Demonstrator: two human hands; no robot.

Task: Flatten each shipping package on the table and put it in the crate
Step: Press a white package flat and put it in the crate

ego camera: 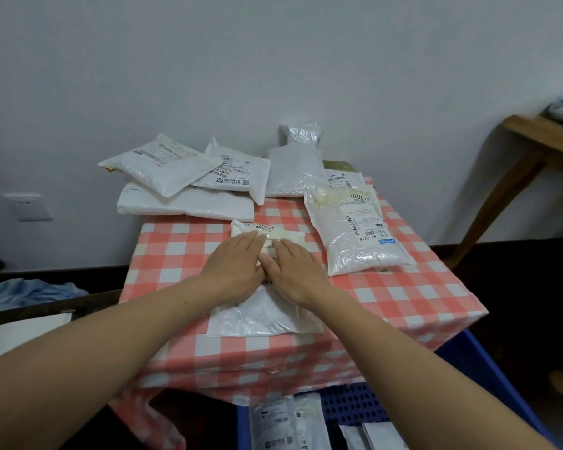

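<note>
Currently both palms press the white package [260, 315] at the table's [413, 297] near-centre; left hand [233, 274] and right hand [294, 271] lie side by side, fingers straight, gripping nothing. Looks light, soft, slick plastic. Likely best pinched at an edge for the crate [478, 368].

1 head camera looks down, close over the table [176, 254].

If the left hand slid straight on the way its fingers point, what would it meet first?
Past the far end of the package it presses, the left hand crosses bare tablecloth, then likely meets the plain white mailer at the back; depth unclear.
</note>
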